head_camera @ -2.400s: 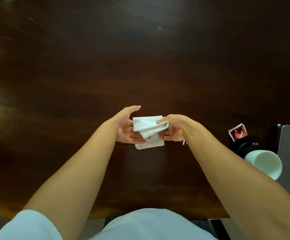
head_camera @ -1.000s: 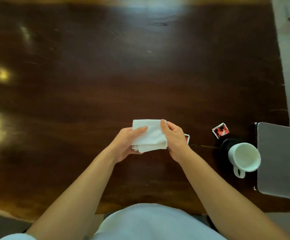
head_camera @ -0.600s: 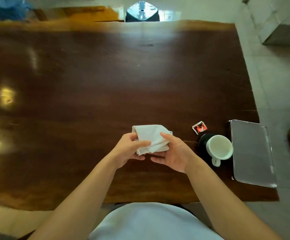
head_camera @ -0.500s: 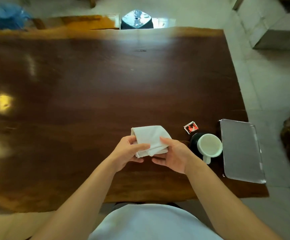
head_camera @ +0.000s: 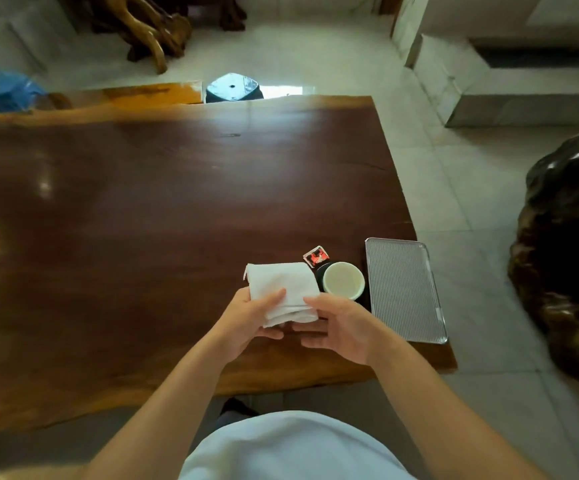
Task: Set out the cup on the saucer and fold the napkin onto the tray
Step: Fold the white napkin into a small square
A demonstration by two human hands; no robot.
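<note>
The left hand (head_camera: pixel 246 317) and right hand (head_camera: pixel 340 327), fingers (head_camera: pixel 274 296) curled round it, hold the folded white cloth napkin (head_camera: pixel 281 282) over the dark wooden bench (head_camera: pixel 142 220), just left of the round white cup (head_camera: pixel 343 280) on its black saucer (head_camera: pixel 319 271).

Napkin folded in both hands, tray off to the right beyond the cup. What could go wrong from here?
1. The cup on its saucer stands between the napkin and the tray; carrying it across low may clip the cup.
2. The napkin's layers gape at the near edge, below the left hand's thumb; it might unfold when set down.
3. The tray lies close to the table's right edge, so a nudge could shift it off.
</note>
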